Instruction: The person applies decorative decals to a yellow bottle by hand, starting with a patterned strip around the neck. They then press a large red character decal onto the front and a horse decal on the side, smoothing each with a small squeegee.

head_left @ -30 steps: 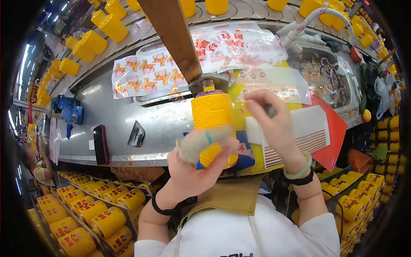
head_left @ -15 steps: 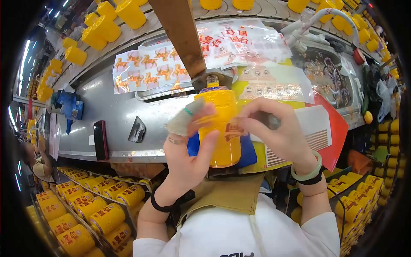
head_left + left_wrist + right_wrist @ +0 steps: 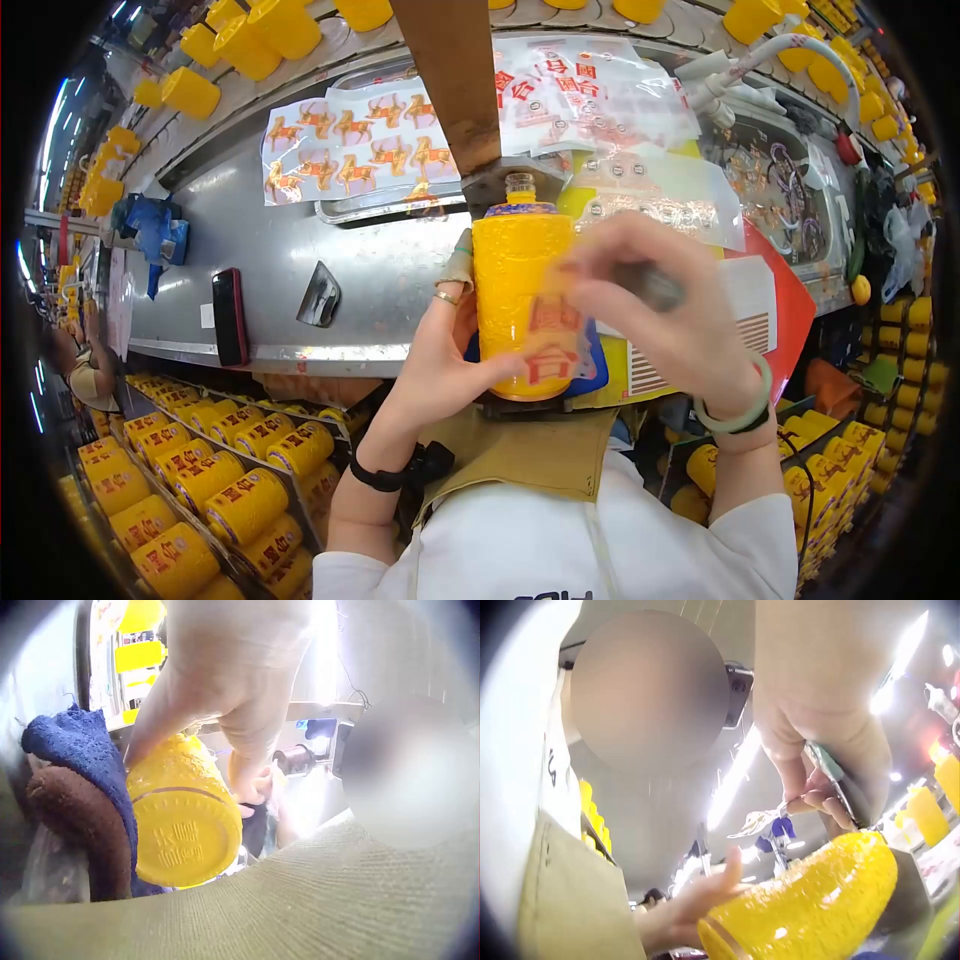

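Note:
A yellow embossed bottle (image 3: 510, 290) with a clear glass neck lies on a padded stand, neck pointing away. My left hand (image 3: 445, 345) holds its left side, thumb over the lower front; one finger wears a grey-beige cover. In the left wrist view the left hand (image 3: 232, 682) is above the bottle's base (image 3: 187, 840), which bears raised characters. My right hand (image 3: 650, 290), blurred by motion, pinches a thin clear decal with red characters (image 3: 552, 345) at the bottle's right side. A flat grey, green-edged scraper-like piece (image 3: 832, 780) sits in the right palm.
Printed decal sheets (image 3: 350, 145) lie behind the bottle. A dark phone (image 3: 229, 318) and a small black piece (image 3: 320, 295) rest on the steel table (image 3: 270, 240). A wooden post (image 3: 450, 80) rises behind the stand. Right are a water basin (image 3: 825, 260) and red sheet (image 3: 790, 320).
My left hand has gone from across the bottle's front to its left side. The right hand has brought the red-lettered decal against the bottle's right side, where it now lies spread out.

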Demonstrator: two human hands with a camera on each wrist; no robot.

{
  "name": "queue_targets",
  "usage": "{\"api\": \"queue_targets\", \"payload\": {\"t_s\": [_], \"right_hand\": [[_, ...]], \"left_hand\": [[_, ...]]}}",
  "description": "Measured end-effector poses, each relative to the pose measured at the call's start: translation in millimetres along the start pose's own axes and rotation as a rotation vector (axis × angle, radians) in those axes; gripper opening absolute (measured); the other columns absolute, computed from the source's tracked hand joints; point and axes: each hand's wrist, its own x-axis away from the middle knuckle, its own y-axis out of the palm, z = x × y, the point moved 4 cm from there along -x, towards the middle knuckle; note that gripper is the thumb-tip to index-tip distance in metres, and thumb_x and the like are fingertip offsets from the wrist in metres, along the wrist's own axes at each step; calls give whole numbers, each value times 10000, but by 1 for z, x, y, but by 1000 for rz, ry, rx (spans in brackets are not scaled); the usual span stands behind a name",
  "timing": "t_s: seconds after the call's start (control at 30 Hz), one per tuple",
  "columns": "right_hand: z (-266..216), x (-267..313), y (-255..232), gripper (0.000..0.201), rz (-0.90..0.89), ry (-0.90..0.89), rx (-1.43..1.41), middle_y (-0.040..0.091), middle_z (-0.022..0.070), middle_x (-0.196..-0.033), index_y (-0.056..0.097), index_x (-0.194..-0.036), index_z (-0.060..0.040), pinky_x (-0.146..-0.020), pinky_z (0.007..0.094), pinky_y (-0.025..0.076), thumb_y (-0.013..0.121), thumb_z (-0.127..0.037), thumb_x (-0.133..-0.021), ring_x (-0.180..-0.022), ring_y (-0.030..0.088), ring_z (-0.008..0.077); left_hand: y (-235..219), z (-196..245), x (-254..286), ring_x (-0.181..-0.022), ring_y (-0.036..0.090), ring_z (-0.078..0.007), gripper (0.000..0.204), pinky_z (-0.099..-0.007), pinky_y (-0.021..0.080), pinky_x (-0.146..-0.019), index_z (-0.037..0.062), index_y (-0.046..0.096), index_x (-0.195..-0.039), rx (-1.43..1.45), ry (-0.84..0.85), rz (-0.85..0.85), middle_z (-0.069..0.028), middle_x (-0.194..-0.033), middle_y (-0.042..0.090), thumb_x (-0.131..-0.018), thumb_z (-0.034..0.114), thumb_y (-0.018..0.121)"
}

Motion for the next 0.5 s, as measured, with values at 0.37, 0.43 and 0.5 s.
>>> {"api": "queue_targets", "payload": {"t_s": [0.37,0.43,0.5], "right_hand": [[27,-25,10,168,47,-76,287,710,27,-984,701,-1105,-12,-764,241,475,710,-47,-941,-863,604,73],[33,-30,5,202,162,-96,341,720,90,-937,713,-1096,1,-764,307,509,738,-91,-918,-825,647,149],[41,-31,3,199,167,-43,258,709,69,-919,713,-1095,1,-761,301,502,731,-114,-934,-818,629,131]], "left_hand": [[14,12,-13,-1335,558,-221,749,-383,479,-1117,-14,317,-1517,189,-19,86,-151,-1437,531,-924,4,773],[11,9,-9,-1315,574,-220,696,-384,490,-1106,-5,337,-1490,185,-58,86,-151,-1422,543,-934,-12,754],[12,10,-9,-1313,576,-220,703,-385,490,-1106,-6,335,-1493,197,-51,88,-151,-1418,546,-931,-9,758]]}}
